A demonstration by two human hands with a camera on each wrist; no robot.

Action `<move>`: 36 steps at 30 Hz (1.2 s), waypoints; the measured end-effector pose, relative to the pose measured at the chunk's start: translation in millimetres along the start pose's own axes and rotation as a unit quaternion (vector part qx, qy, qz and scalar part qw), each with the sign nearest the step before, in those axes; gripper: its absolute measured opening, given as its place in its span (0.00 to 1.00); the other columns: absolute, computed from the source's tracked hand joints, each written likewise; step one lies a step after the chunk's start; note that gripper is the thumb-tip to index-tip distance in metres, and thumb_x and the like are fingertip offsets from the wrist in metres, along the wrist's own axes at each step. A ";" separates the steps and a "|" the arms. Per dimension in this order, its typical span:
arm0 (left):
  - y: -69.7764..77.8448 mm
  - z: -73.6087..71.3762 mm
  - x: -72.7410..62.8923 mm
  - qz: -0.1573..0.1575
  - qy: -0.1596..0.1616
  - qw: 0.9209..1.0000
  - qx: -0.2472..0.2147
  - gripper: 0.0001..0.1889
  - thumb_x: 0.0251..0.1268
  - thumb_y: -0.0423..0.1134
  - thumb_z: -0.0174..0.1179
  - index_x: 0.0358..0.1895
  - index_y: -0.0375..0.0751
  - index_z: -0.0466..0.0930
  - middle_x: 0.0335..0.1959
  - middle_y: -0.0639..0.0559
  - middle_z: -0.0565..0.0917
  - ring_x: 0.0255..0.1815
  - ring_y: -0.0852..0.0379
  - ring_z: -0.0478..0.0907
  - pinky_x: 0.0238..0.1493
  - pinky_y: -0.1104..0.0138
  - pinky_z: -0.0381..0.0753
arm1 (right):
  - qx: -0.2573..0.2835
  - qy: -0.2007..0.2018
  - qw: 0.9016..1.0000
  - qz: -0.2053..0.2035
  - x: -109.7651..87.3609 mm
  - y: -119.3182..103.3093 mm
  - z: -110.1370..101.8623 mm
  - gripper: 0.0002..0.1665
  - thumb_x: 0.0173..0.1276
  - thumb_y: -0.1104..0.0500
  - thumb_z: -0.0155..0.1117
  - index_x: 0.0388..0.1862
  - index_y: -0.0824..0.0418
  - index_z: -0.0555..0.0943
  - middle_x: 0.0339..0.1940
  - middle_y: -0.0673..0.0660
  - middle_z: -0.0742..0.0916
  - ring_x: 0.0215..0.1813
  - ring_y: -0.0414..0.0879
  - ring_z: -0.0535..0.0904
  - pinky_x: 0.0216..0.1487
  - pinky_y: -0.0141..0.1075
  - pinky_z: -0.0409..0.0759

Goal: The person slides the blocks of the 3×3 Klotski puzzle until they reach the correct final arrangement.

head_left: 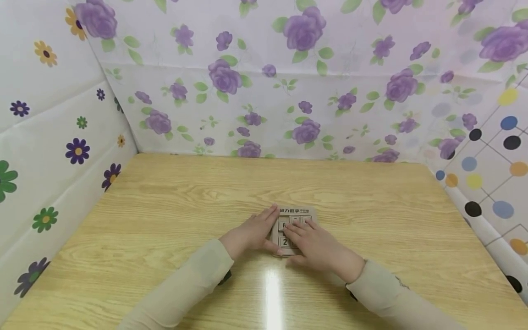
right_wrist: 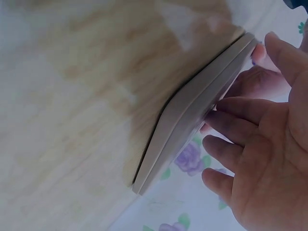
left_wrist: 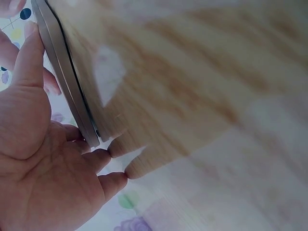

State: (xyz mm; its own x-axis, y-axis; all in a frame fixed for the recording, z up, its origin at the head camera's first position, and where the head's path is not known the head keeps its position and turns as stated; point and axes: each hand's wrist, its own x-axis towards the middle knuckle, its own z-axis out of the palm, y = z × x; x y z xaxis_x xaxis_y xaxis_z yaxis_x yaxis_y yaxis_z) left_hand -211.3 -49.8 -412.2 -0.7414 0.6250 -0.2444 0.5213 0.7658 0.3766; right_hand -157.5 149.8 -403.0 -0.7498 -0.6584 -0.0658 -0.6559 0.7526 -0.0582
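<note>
Two hands [head_left: 255, 230] [head_left: 319, 247] at one number puzzle [head_left: 284, 241]

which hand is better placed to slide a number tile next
Right, likely: the right hand reaches over the number tiles, while the left hand holds the puzzle board by its left side.

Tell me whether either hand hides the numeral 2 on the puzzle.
No, the 2 tile shows its numeral between the left hand and right hand.

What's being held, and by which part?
The left hand holds the number puzzle by its left side; the right hand touches the tiles.
</note>
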 end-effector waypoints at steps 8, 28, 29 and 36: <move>-1.2 2.6 2.5 0.002 0.002 1.000 -0.001 0.59 0.49 0.64 0.64 0.76 0.36 0.41 0.78 0.44 0.40 0.78 0.45 0.41 0.74 0.46 0.51 | -0.003 0.001 1.000 0.007 8.6 8.2 5.0 0.45 0.65 0.35 0.54 0.70 0.65 0.66 0.70 0.61 0.71 0.73 0.59 0.62 0.73 0.56 0.56; 2.9 0.2 -0.2 -0.007 0.001 1.000 0.001 0.60 0.47 0.64 0.65 0.76 0.37 0.41 0.78 0.45 0.39 0.78 0.46 0.40 0.75 0.48 0.49 | -0.003 -0.014 1.000 -0.023 -18.5 -8.6 -2.4 0.45 0.64 0.36 0.56 0.70 0.65 0.65 0.72 0.60 0.69 0.74 0.58 0.61 0.74 0.54 0.56; 2.9 -0.5 -0.5 -0.007 0.003 1.000 0.001 0.59 0.47 0.63 0.65 0.76 0.37 0.41 0.78 0.45 0.39 0.78 0.46 0.41 0.75 0.48 0.49 | -0.003 -0.016 1.000 -0.026 -20.8 -10.5 -3.5 0.45 0.64 0.36 0.56 0.70 0.65 0.66 0.72 0.60 0.69 0.73 0.57 0.61 0.74 0.54 0.56; 2.8 -3.3 -1.6 -0.006 0.006 1.000 -0.004 0.59 0.48 0.63 0.66 0.76 0.36 0.43 0.78 0.44 0.40 0.78 0.45 0.41 0.75 0.47 0.49 | -0.016 -0.012 0.999 -0.044 -29.4 -18.4 -4.7 0.43 0.65 0.36 0.55 0.69 0.65 0.67 0.71 0.59 0.70 0.73 0.56 0.62 0.73 0.52 0.59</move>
State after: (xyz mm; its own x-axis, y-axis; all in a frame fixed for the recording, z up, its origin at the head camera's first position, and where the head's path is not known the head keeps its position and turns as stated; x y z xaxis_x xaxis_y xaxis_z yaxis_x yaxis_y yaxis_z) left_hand -210.1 -49.2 -407.8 -0.7526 0.6142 -0.2375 0.5097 0.7716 0.3805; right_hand -123.8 155.4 -395.4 -0.6866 -0.7219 -0.0863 -0.7222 0.6909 -0.0325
